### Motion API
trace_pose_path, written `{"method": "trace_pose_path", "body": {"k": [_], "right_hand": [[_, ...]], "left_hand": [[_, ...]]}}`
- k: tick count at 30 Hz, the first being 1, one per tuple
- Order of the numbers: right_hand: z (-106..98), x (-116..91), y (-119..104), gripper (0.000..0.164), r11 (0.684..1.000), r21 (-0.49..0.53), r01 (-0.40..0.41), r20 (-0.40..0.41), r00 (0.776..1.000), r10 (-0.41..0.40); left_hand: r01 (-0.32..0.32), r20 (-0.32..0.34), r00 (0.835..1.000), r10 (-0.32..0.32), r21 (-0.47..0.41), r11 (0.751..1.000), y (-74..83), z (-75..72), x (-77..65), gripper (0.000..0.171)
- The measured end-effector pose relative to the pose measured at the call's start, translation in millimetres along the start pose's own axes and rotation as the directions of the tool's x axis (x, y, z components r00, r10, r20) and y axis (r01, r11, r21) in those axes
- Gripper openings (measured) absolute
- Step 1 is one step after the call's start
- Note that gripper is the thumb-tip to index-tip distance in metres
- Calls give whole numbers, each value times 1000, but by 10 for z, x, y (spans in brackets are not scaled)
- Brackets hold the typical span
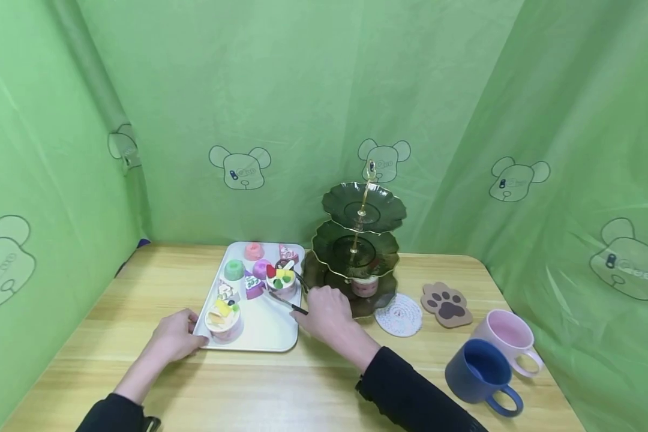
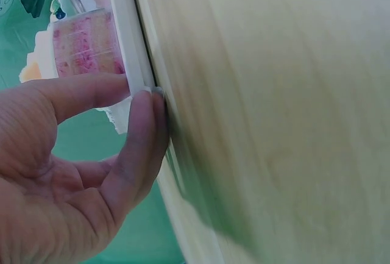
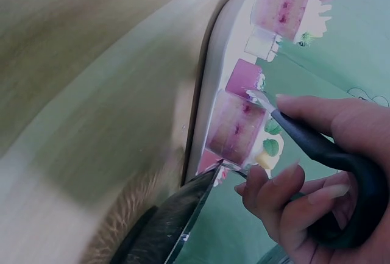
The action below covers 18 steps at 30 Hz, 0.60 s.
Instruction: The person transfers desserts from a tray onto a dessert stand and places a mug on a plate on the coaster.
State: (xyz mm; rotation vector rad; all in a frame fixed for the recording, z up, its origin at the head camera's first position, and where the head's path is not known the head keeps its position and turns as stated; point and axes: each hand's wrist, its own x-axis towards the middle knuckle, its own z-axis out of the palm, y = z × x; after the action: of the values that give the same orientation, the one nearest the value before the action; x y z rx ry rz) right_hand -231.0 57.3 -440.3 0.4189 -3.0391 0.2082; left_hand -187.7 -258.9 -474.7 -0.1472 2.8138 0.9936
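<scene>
At the near left corner of a white tray (image 1: 270, 336), my left hand (image 1: 176, 336) pinches the rim between thumb and fingers, as the left wrist view shows. My right hand (image 1: 326, 309) grips black-handled tongs (image 3: 311, 139) with metal tips. The tongs' arms lie on either side of a dessert cup (image 3: 236, 127) topped with fruit pieces, at the tray's right side. A second dessert cup (image 1: 224, 321) stands near my left hand. Also on the tray are a green ring-shaped sweet (image 1: 234, 270), a pink one (image 1: 254, 251) and a purple cake slice (image 1: 253, 285).
Right behind my right hand rises a dark three-tier stand (image 1: 353, 249), with a pink cup (image 1: 365, 287) on its bottom tier. Farther right lie a white round coaster (image 1: 399, 316) and a paw-shaped coaster (image 1: 447, 305). A blue mug (image 1: 477, 372) and a pink mug (image 1: 510, 336) stand at front right.
</scene>
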Motion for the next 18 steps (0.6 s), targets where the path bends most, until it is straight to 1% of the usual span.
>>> {"method": "trace_pose_path", "body": {"k": [4,7,12,18], "right_hand": [[18,10,14,56,1000,0,-2,17,1000,3],[34,10,20,54,1000,0,6,25,1000,-6],[57,-4,24,52,1000,6,14,21,1000,-14],[77,-19,32,51,999,24,24,18,1000,-25]], "left_hand": [[25,-6,1000,-25,-45,999,0,10,3,38],[39,-1,999,-40,-90,995,-5,20,1,33],[53,12,999,-52,-151,987,-19,36,3,32],[66,20,998,-63,-155,986,-20,38,1,34]]}}
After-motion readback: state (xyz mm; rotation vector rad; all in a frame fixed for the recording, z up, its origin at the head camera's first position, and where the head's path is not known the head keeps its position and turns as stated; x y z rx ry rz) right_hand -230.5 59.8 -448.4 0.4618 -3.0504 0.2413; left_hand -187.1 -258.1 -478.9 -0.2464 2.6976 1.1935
